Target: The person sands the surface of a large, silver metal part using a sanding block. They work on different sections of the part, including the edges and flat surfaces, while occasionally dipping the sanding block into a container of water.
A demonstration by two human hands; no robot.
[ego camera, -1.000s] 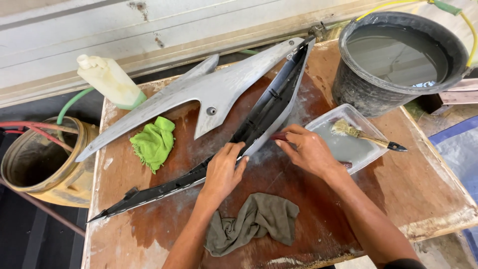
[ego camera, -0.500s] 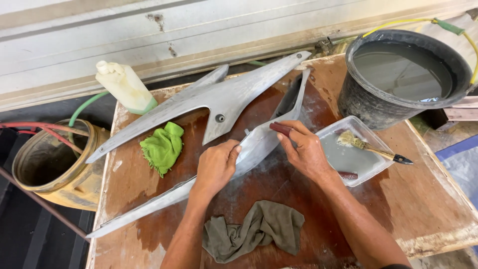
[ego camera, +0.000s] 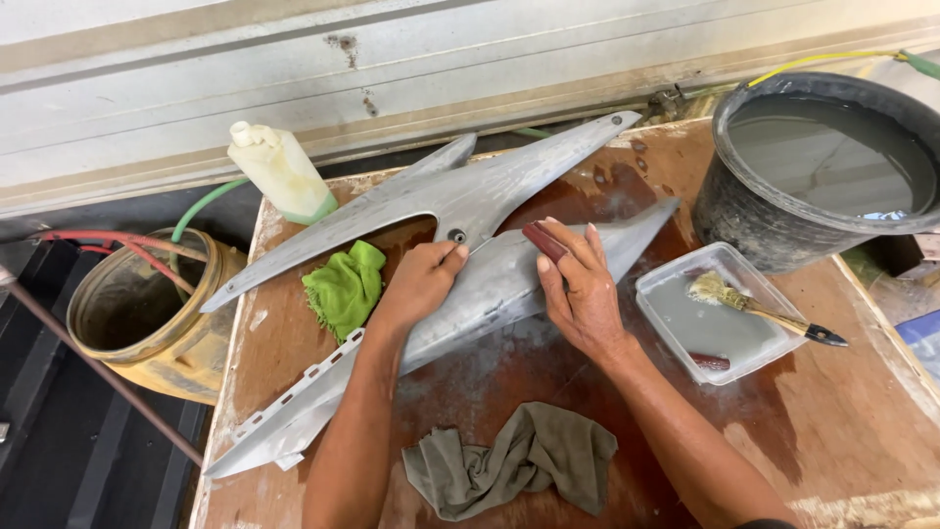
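Observation:
A long grey sanded body panel (ego camera: 490, 289) lies flat across the wooden table (ego camera: 842, 431), outer face up. My left hand (ego camera: 421, 279) presses on its upper edge near the middle. My right hand (ego camera: 578, 284) rests on the panel's right half and grips a small dark red piece (ego camera: 543, 240), likely sandpaper or a sanding block. A second grey panel (ego camera: 431, 211) lies just behind, touching the first.
A green cloth (ego camera: 345, 286) lies left of my hands and a grey-brown rag (ego camera: 519, 465) at the front. A clear tray (ego camera: 685, 313) holds a brush (ego camera: 754, 309) in cloudy water. A black water bucket (ego camera: 822, 162) stands back right, a white bottle (ego camera: 279, 171) back left, a yellow bucket (ego camera: 137, 313) off the table's left.
The near panel has been turned from standing on its edge, dark inside showing, to lying flat with the grey outer face up. Both hands moved onto its top surface.

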